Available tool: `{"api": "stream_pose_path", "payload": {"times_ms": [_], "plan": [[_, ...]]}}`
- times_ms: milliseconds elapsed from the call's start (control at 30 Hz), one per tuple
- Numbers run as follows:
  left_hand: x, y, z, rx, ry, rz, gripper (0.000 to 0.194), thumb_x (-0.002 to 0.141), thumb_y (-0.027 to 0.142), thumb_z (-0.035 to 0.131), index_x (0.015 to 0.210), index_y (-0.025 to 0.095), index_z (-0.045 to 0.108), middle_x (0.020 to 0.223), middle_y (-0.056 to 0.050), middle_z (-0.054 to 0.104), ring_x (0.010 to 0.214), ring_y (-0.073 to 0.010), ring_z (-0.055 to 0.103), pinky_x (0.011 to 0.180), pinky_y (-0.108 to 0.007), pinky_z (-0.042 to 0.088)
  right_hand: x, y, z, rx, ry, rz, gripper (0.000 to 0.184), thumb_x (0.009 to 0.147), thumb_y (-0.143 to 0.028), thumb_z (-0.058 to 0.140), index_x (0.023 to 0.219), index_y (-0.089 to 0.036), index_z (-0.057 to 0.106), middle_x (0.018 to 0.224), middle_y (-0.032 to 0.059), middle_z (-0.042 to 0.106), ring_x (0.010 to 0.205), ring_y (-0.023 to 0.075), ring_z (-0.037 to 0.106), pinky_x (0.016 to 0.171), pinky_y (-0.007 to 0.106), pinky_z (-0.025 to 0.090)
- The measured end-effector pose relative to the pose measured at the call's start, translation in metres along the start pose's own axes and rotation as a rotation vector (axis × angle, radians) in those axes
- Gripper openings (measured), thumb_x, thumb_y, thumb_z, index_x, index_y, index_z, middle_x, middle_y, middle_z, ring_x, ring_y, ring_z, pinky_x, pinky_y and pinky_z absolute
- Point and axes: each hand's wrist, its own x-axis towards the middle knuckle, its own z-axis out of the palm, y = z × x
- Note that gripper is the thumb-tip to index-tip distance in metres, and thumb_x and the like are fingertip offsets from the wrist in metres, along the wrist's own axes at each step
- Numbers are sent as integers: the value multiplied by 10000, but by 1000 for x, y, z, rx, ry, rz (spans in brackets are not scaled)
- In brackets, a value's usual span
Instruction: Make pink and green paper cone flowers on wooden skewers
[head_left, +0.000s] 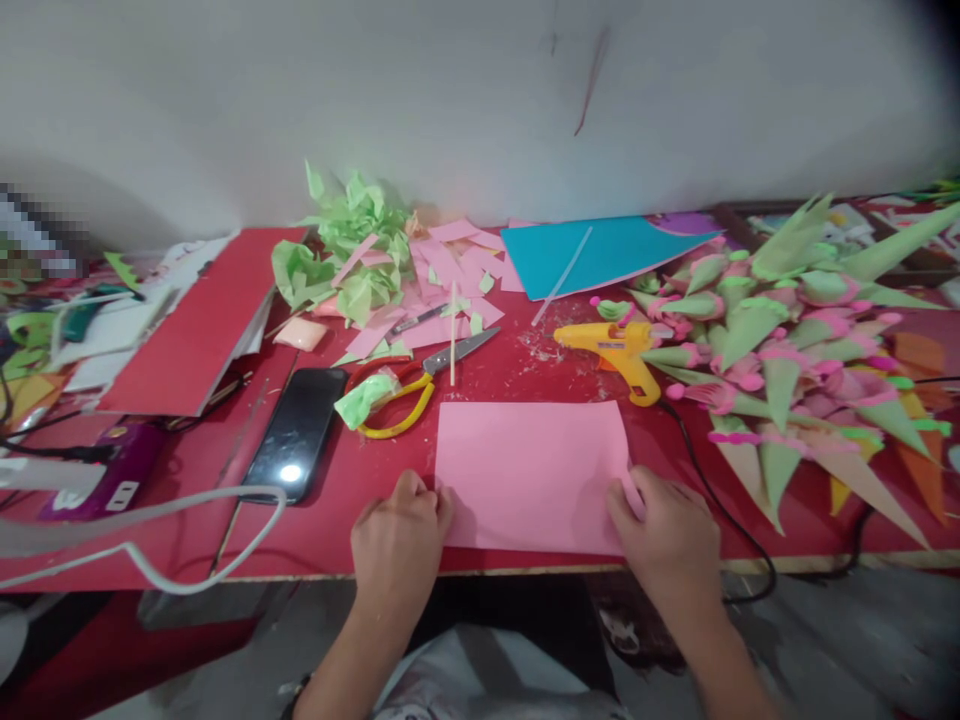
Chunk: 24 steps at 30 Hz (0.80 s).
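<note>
A pink sheet of paper (529,465) lies flat on the red table (337,500) near its front edge. My left hand (400,540) rests at the sheet's lower left corner with its fingers curled and pressing on the edge. My right hand (667,530) is at the lower right corner, its fingers pinching and lifting that corner slightly. Beyond the sheet lie yellow-handled scissors (420,385), a thin wooden stick (453,335) and a yellow glue gun (621,352).
A black phone (298,432) lies left of the sheet. Green and pink paper scraps (375,270) pile up at the back. Blue card (592,255) lies by the wall. Several green and pink paper cones (795,350) fill the right side. White cables (135,530) cross the left front.
</note>
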Motion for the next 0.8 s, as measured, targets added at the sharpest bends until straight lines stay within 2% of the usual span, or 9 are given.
{"api": "stream_pose_path", "payload": {"times_ms": [267, 467, 600, 800], "plan": [[-4, 1, -3, -31, 1, 4, 374, 833, 295, 387, 564, 197, 629, 655, 1, 606, 491, -104, 517, 548, -259, 316, 0, 0, -1, 14, -26, 27, 225, 765, -271, 381, 555, -194, 408, 489, -4, 481, 512, 130, 410, 556, 257, 246], [-5, 1, -2, -77, -13, -16, 367, 842, 303, 383, 562, 198, 597, 652, 13, 595, 531, -99, 528, 565, -245, 315, 0, 0, 1, 27, -26, 38, 221, 761, -270, 391, 557, -191, 417, 493, -2, 493, 509, 127, 408, 558, 253, 244], [-4, 1, -4, -120, -72, -48, 350, 841, 311, 377, 580, 195, 580, 622, 16, 583, 537, -96, 524, 541, -231, 299, 0, 1, 1, 17, -20, 31, 224, 763, -274, 396, 558, -188, 424, 492, 0, 499, 506, 128, 412, 557, 254, 245], [-3, -1, -3, -172, -94, -31, 335, 832, 308, 389, 579, 190, 573, 673, 19, 584, 552, -88, 514, 539, -229, 288, 1, 0, 0, 17, -5, 26, 244, 771, -277, 375, 553, -187, 437, 481, 4, 497, 493, 127, 399, 564, 255, 249]]}}
